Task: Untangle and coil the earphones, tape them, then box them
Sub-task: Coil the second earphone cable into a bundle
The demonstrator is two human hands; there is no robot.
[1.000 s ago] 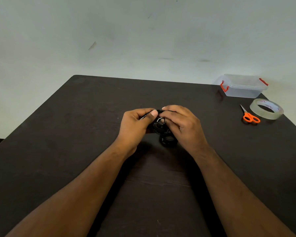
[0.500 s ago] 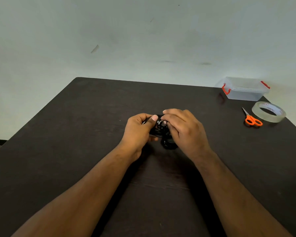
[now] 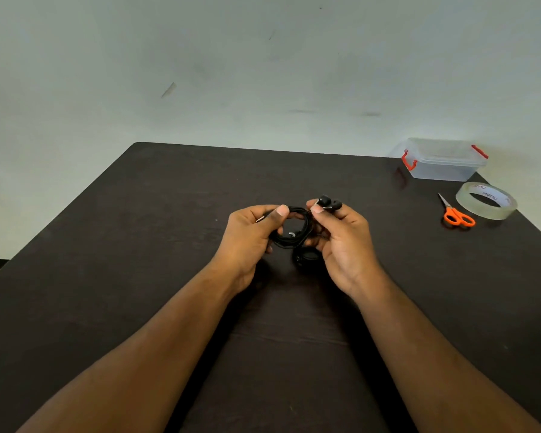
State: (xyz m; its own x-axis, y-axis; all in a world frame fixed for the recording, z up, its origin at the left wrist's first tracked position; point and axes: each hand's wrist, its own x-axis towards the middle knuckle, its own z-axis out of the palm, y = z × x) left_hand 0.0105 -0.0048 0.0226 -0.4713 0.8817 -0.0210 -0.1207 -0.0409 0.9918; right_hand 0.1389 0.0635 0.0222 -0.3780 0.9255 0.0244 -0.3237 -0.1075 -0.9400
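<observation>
Black earphones (image 3: 295, 232) hang as a bunched tangle of cable between my two hands above the middle of the dark table (image 3: 138, 245). My left hand (image 3: 250, 235) pinches the cable loops, with the plug end showing by its fingers. My right hand (image 3: 341, 235) grips the two earbuds (image 3: 327, 202), which stick up above its thumb. A clear plastic box (image 3: 441, 160) with red clips, lid on, stands at the far right corner. The roll of clear tape (image 3: 486, 200) lies in front of the box.
Orange-handled scissors (image 3: 456, 215) lie shut just left of the tape roll. A pale wall rises behind the table's far edge. The table's left edge runs diagonally towards me.
My right hand has turned and pulled slightly right, lifting the earbuds out of the bundle so they show above its thumb. The hands have drawn a little apart, opening up the cable loops.
</observation>
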